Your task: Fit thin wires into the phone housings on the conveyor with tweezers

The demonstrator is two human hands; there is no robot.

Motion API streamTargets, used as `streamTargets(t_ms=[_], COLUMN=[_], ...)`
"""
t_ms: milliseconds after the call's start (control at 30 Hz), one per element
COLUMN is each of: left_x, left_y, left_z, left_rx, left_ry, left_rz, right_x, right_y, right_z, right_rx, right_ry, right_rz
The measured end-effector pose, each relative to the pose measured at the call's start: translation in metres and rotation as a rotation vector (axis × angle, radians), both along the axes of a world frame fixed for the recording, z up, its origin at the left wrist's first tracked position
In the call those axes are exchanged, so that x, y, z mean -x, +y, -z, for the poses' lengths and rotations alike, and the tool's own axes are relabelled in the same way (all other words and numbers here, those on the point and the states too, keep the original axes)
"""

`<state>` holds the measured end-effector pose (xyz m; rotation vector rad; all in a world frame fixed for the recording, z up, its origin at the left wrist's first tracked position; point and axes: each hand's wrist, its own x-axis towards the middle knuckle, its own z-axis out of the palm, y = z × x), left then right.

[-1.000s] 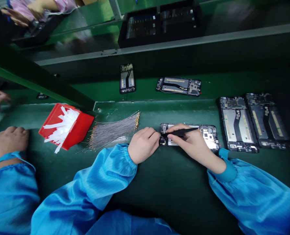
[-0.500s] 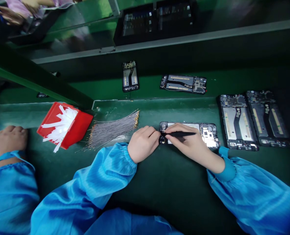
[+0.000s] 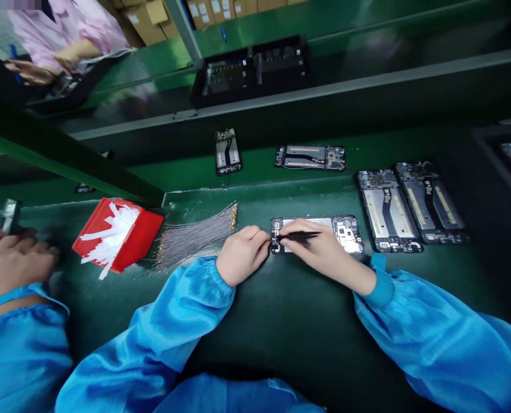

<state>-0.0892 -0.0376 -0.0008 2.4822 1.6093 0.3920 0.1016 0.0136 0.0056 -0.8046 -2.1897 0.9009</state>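
An opened phone (image 3: 348, 232), its circuit board and metal plate bare, lies lengthwise on the green bench in front of me. My left hand (image 3: 243, 252) is closed at its left end, fingers curled against the edge with the tips partly hidden. Pinched in my right hand (image 3: 320, 249) are black tweezers (image 3: 304, 236), slanting down to the phone's left end. What their tips touch is too small to make out. Left of my left hand spreads a bundle of thin grey cables (image 3: 195, 232) with gold-coloured ends.
A red bin (image 3: 146, 238) holds white strips (image 3: 113, 232). Two opened phones (image 3: 387, 212) stand at right; others (image 3: 310, 157) lie behind. A green post (image 3: 122, 172) rises at left. A co-worker's hand (image 3: 18, 261) is beside the bin; another person (image 3: 72, 51) sits across.
The camera view has shifted, showing more of the far side and a dark tray at right. Both my hands stay at the phone's left end. The co-worker's hand at left now has a small object.
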Motion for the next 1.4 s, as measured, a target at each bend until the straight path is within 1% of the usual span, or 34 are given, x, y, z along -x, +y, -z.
streamTargets(t_ms=[67,133,167,200,233,300,367,433,600,667,733,833,900,1000,1133,1300,1400], left_x=[0.006,0.01,0.01,0.009,0.006,-0.002,-0.011,-0.018,-0.026,-0.029,-0.033,-0.039,-0.041,-0.041,-0.039,-0.037,-0.038], left_y=[-0.001,-0.004,-0.005,-0.006,-0.007,-0.008,-0.008,-0.007,-0.002,0.001,0.003,0.005,0.006,0.005,0.003,0.002,0.001], left_z=[-0.002,-0.003,-0.003,-0.003,-0.004,-0.005,-0.007,-0.009,-0.008,-0.006,-0.004,-0.002,-0.002,-0.001,-0.001,-0.001,-0.001], left_rx=[0.039,0.03,0.0,-0.043,-0.093,-0.194,-0.261,-0.279,-0.264,-0.256,-0.248,-0.267,-0.292,-0.309,-0.299,-0.277,-0.284], left_ry=[-0.034,-0.025,0.0,0.036,0.078,0.161,0.223,0.26,0.263,0.248,0.217,0.169,0.165,0.182,0.186,0.183,0.182], left_rz=[0.091,0.188,0.214,0.227,0.238,0.276,0.337,0.391,0.429,0.434,0.43,0.403,0.387,0.374,0.373,0.365,0.363], right_x=[-0.023,-0.05,-0.063,-0.074,-0.083,-0.091,-0.089,-0.081,-0.065,-0.064,-0.065,-0.065,-0.065,-0.063,-0.063,-0.062,-0.062], right_y=[0.004,0.007,0.008,0.009,0.009,0.006,0.0,-0.005,-0.015,-0.017,-0.019,-0.021,-0.022,-0.024,-0.025,-0.023,-0.023], right_z=[0.0,0.002,0.004,0.006,0.008,0.012,0.014,0.013,0.008,0.008,0.009,0.012,0.013,0.013,0.01,0.009,0.01], right_rx=[-0.042,-0.176,-0.248,-0.28,-0.285,-0.262,-0.226,-0.165,0.116,0.184,0.211,0.226,0.248,0.304,0.342,0.371,0.344], right_ry=[0.019,-0.046,-0.095,-0.152,-0.212,-0.292,-0.296,-0.234,0.03,0.103,0.115,0.068,0.032,0.014,0.053,0.092,0.058], right_rz=[0.171,0.37,0.459,0.504,0.517,0.497,0.448,0.382,0.124,0.087,0.087,0.102,0.135,0.184,0.205,0.18,0.168])
